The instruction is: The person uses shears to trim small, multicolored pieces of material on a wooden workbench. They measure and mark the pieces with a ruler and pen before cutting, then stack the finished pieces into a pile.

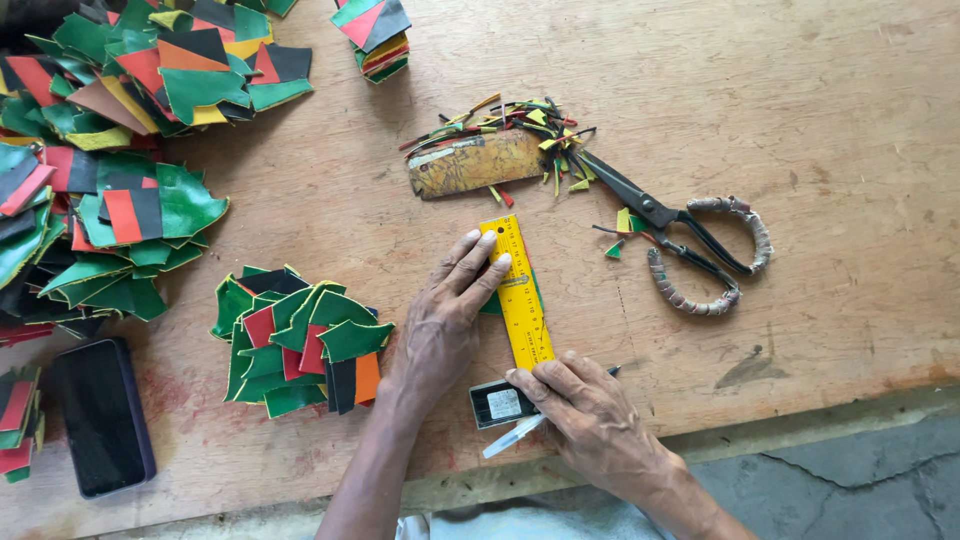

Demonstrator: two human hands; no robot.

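Both forearms come in bare from the near edge of the wooden tabletop, with no sleeves, watch, bracelets or rings anywhere on them. The left hand (440,325) is lean and sinewy, with raised tendons across its back, creased knuckles and short, pale fingernails. The right hand (585,410) looks much the same: wrinkled at the knuckles, veins and tendons standing out, nails trimmed short. At the near edge, between the two forearms, shows a strip of light grey-blue cloth, apparently the person's clothing, though too little is visible to tell what garment.
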